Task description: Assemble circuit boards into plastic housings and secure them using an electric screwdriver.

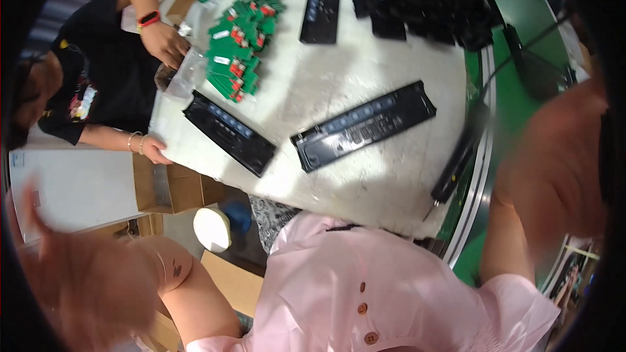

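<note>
My left hand [98, 280] is raised at the lower left, close to the camera and blurred. One finger stretches upward, and nothing shows in the hand. On the other side my right hand [551, 163] is also lifted and smeared by motion; its fingers cannot be made out. Nearest to it, a black electric screwdriver [460, 160] lies along the table's right edge with its thin bit toward me. Two long black plastic housings, one in the middle [365, 127] and one to its left [229, 133], rest on the white tabletop [391, 186], apart from both hands.
Green circuit boards with red parts [238, 45] lie piled at the far left. Beyond stand another black housing [321, 6] and a heap of black housings [430, 6]. A co-worker's hand [164, 45] touches a clear plastic bag [186, 75]. Cardboard boxes [169, 186] sit below the table.
</note>
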`<state>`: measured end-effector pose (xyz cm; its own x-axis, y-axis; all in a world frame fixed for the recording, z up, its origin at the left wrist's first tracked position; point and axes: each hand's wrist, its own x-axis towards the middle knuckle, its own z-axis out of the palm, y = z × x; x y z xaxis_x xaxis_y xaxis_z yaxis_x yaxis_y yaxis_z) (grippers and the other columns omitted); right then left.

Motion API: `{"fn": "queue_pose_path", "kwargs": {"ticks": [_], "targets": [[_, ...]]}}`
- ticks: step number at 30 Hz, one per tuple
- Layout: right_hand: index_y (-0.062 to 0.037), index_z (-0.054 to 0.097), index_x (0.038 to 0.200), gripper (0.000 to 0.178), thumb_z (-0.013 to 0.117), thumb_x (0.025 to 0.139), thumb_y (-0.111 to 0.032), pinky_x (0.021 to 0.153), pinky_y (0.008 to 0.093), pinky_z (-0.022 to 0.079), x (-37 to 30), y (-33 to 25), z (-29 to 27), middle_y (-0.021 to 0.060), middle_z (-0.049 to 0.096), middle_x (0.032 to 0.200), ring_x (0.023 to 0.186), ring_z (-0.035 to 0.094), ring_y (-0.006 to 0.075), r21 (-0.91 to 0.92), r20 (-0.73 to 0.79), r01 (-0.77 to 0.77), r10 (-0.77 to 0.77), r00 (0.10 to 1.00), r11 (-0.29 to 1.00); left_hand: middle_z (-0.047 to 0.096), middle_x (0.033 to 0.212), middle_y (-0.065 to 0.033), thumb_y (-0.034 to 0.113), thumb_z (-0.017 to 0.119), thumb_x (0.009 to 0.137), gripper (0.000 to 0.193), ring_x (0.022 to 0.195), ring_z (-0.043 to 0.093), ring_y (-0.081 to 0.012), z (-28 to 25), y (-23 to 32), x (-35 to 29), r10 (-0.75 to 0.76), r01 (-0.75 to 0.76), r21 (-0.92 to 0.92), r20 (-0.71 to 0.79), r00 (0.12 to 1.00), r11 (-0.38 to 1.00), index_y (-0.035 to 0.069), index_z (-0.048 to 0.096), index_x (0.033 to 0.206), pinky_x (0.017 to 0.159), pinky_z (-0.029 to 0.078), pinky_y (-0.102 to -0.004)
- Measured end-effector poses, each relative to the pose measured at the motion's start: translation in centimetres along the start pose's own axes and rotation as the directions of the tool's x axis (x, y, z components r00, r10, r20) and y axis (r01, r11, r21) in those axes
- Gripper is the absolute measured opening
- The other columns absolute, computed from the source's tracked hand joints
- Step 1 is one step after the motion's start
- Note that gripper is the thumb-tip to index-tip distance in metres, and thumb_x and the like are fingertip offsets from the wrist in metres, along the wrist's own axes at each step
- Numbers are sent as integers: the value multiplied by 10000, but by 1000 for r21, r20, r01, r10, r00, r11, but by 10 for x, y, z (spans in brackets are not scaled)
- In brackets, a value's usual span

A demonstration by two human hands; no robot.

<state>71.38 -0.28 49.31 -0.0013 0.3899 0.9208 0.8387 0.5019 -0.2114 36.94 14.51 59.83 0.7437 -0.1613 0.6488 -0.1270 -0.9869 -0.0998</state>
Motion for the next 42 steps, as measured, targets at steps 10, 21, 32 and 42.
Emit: {"fn": "queue_pose_path", "kwargs": {"ticks": [10,21,32,42], "targets": [[-36,567,1031,255,578,803,-149,853,367,402,-91,-3,113,98,562,1017,980,499,279,-194,750,-297,337,570,935,620,962,-118,-39,567,700,268,930,565,-307,134,-110,-164,-417,396,160,528,740,904,29,610,956,795,463,-376],[-43,614,877,113,546,826,-118,736,347,442,-102,5,101,93,610,830,832,576,250,-345,574,-711,737,356,613,578,766,-108,-77,525,622,274,698,571,-300,140,-80,-183,-247,445,-218,588,770,869,47,615,849,611,478,-361],[44,594,925,166,594,792,-55,628,255,525,12,-25,65,113,604,819,678,610,157,35,783,-991,619,-51,-126,528,758,-84,-3,541,642,245,779,542,-277,190,-35,-133,-61,248,-403,424,904,881,67,555,877,619,464,-372],[-3,583,822,104,515,840,-80,660,341,447,-47,7,120,94,588,723,723,585,218,-507,561,-607,769,308,612,504,1113,-183,282,769,586,738,1032,459,-359,166,-60,-146,-365,505,-451,364,857,736,-17,448,1180,882,387,-391]]}}
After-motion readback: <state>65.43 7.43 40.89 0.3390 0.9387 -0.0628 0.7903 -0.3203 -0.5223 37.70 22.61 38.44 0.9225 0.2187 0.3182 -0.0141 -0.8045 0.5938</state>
